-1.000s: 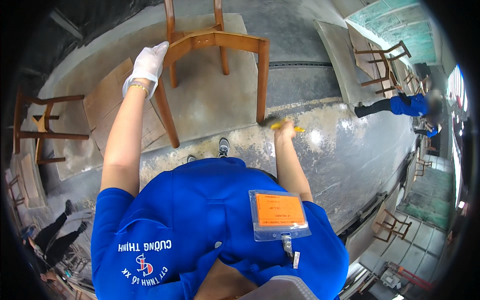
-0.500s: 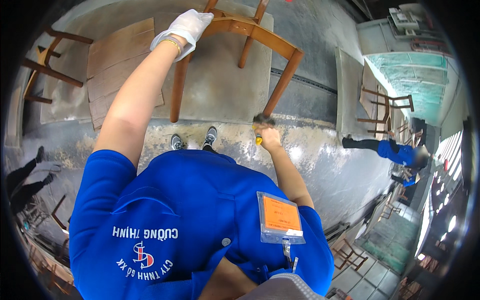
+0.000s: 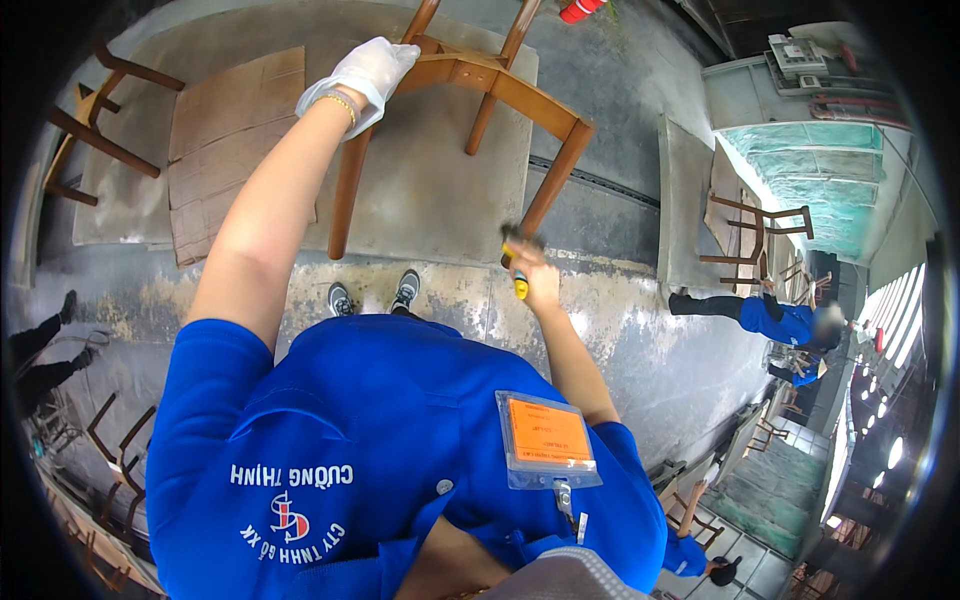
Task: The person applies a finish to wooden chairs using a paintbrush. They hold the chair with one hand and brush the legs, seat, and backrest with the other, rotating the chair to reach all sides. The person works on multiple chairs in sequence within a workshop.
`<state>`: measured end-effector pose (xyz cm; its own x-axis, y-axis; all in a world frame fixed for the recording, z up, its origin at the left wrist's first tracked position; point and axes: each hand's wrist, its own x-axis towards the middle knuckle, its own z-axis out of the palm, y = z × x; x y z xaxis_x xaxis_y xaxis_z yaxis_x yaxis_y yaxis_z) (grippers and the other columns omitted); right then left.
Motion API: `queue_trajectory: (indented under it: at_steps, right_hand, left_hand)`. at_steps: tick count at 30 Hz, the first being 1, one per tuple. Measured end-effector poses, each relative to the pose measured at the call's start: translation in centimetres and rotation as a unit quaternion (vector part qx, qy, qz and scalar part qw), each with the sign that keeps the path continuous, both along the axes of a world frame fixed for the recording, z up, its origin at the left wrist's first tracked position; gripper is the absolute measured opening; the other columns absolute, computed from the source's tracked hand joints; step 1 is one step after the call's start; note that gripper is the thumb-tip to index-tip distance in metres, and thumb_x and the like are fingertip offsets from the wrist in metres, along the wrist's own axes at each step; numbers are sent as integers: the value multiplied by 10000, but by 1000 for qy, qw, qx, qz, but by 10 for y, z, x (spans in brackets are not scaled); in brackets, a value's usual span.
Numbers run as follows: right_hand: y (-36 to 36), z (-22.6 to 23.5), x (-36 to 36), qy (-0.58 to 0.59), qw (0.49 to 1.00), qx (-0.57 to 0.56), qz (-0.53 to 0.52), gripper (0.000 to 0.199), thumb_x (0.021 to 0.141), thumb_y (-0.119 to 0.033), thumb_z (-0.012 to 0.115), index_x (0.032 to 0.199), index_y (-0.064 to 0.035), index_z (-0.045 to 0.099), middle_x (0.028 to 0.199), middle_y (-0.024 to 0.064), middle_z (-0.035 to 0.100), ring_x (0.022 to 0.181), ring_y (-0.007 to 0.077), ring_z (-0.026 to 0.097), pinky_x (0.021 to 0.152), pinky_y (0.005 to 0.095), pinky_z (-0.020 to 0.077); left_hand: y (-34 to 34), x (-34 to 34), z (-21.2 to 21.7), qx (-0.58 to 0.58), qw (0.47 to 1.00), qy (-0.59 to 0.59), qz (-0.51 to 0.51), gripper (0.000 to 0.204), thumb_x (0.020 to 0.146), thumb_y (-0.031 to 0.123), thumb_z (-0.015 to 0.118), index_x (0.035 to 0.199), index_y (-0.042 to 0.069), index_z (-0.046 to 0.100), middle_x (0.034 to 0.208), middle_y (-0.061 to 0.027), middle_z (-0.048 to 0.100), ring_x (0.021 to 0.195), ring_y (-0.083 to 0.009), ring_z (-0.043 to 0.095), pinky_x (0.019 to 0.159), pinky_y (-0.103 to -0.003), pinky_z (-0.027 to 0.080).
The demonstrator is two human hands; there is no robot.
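Observation:
A brown wooden chair frame (image 3: 540, 106) stands in front of me, with legs pointing toward me. My left hand (image 3: 372, 75), in a thin white glove, is closed on the frame's upper left corner. My bare right hand (image 3: 538, 283) grips a yellow-handled tool (image 3: 521, 287). Its dark head is smeared by motion and overlaps the end of the chair's right leg. Whether the head touches the wood, I cannot tell; nor can I make out the tool's exact kind.
Brown cardboard (image 3: 240, 140) lies on a grey mat left of the chair. Another wooden frame (image 3: 100, 125) stands farther left. People in blue work near chair frames at right, one (image 3: 780, 318) beside a mat. A red object (image 3: 582, 10) lies at the top.
The whole view has shifted slightly. My right hand and the tool stay by the right leg's end, the tool tilted a little differently. Another person in blue has come into view at lower right.

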<state>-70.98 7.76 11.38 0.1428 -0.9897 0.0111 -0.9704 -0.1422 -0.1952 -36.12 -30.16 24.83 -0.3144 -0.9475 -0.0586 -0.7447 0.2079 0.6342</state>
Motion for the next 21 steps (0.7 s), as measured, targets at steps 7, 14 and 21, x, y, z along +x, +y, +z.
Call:
queue_trajectory:
  at_steps: [7,14,21]
  right_hand:
    - [-27,-43,-74,-580,563,-44,-587,123,965,3,626,924,-101,677,888,43,727,850,214,718,721,421,617]
    - [-170,129,-153,-859,408,-149,-269,228,912,70,721,923,-133,619,1155,140,730,1195,370,696,1016,568,601]
    - [-40,-51,-114,-803,239,-65,-541,148,1008,-34,571,1131,-116,578,1218,124,663,1147,361,663,1046,616,520]
  left_hand:
    - [19,3,12,30,1000,4,5,575,1083,539,500,1361,83,714,1291,-253,710,1238,-448,645,1062,-445,507]
    - [18,4,4,-5,1000,-6,5,567,1084,518,519,1398,81,694,1355,-204,710,1292,-394,647,1096,-391,491]
    - [18,3,2,-18,1000,23,8,536,1089,504,511,1303,72,746,1248,-250,729,1214,-446,661,1056,-434,512]
